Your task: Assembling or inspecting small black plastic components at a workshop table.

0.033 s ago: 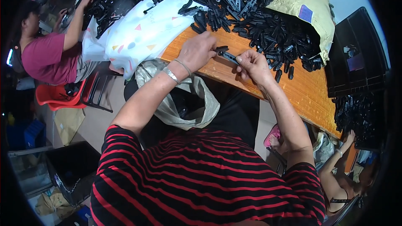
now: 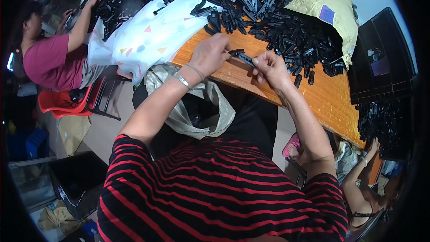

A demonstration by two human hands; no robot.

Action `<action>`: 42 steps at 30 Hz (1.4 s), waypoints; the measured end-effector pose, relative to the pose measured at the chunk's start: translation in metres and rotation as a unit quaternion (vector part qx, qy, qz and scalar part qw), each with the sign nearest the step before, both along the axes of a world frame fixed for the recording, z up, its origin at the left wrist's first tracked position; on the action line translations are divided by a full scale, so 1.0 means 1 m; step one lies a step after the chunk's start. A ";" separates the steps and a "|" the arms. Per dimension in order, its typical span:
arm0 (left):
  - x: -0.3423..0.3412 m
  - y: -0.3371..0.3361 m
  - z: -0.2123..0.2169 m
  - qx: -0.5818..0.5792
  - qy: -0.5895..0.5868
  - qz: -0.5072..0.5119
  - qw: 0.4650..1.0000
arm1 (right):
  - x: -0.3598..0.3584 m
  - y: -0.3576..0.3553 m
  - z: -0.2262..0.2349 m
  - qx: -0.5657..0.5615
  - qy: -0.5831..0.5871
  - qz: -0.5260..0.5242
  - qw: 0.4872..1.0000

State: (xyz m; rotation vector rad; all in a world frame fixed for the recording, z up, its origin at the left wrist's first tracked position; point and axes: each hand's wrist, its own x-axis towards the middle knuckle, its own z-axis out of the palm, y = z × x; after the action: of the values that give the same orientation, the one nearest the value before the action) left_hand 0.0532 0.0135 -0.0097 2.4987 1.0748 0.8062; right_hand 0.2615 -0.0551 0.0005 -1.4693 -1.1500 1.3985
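Evidently, upper centre of frame, the right hand (image 2: pixel 271 68) pinched a black strip (image 2: pixel 244 58); whether the left hand (image 2: pixel 210 54) gripped, I couldn't tell.

Shirt (image 2: pixel 215 188): black ground, narrow red stripes running crosswise over the torso, slightly wavy where the cloth folds. Left sleeve (image 2: pixel 127 157): short, same black and red, stripes circling the arm. Right sleeve (image 2: pixel 326 199): short, matching. Trousers (image 2: pixel 257 123): black, plain, partly in view. Left hand (image 2: pixel 210 54): bare; at its wrist, one silver-coloured band (image 2: pixel 182 80), watch or bracelet uncertain, and one thin, dull-toned cord or bangle (image 2: pixel 196 71) nearer the fingers. Right hand (image 2: pixel 271 68): bare, wrist unadorned.
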 end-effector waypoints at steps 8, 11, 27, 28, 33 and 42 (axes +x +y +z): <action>-0.004 0.007 -0.002 -0.446 -0.321 -0.053 0.834 | -0.001 0.052 0.004 0.058 -0.040 0.067 0.995; 0.001 0.002 -0.001 -0.422 -0.291 0.020 0.858 | 0.000 0.069 0.007 0.031 -0.119 0.125 0.985; 0.013 0.000 -0.026 -0.284 -0.255 0.110 0.918 | 0.001 0.079 0.000 0.022 -0.144 0.156 0.977; 0.015 -0.001 -0.025 -0.281 -0.246 0.115 0.921 | 0.001 0.078 0.000 0.018 -0.142 0.159 0.977; 0.022 0.003 -0.023 -0.262 -0.218 0.140 0.930 | 0.005 0.076 -0.003 -0.006 -0.110 0.158 0.981; 0.022 0.008 -0.016 -0.275 -0.191 0.155 0.930 | 0.003 0.071 -0.002 0.003 -0.133 0.162 0.978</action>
State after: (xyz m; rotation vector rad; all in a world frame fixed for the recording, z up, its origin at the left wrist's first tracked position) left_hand 0.0752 0.0210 -0.0254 1.6536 1.3389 0.8765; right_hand 0.2646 0.0156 -0.0018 -1.5478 -1.6193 1.4363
